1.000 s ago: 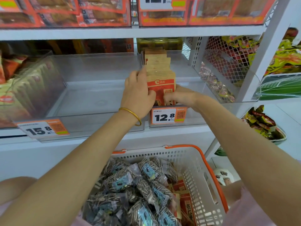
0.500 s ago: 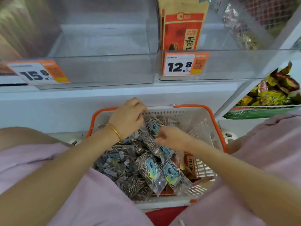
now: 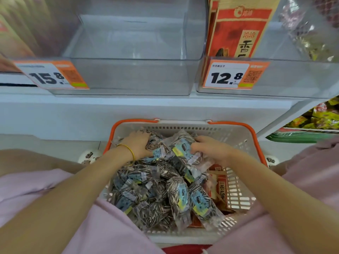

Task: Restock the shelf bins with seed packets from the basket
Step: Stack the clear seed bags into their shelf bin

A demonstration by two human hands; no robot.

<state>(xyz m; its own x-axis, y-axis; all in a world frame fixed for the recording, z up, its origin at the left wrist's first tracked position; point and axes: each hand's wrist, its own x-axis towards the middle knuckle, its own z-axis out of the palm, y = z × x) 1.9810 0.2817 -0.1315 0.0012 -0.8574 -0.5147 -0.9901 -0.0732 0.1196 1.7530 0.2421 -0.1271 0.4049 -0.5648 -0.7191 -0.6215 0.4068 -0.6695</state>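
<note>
Both hands have dropped from the 12.8 bin down into the basket (image 3: 255,138) and are now deeper in the pile than half a second ago. The left hand (image 3: 138,144), gold bangle (image 3: 129,152) on its wrist, sits at the basket's far-left corner with its fingers curled round a clear packet (image 3: 155,142) of striped seeds. The right hand (image 3: 211,149), nearer the basket's far-right side, pinches a blue-labelled packet (image 3: 182,145), which is tilted up between the two hands. The rest of the seed packets (image 3: 165,195) are heaped across the basket's middle and near side, with red packets (image 3: 222,189) lying along its right wall. Directly above the basket stands the clear bin (image 3: 132,76) tagged 15.8. Above and to the right, the 12.8 bin (image 3: 293,79) holds upright red-and-brown packs (image 3: 238,30).
</note>
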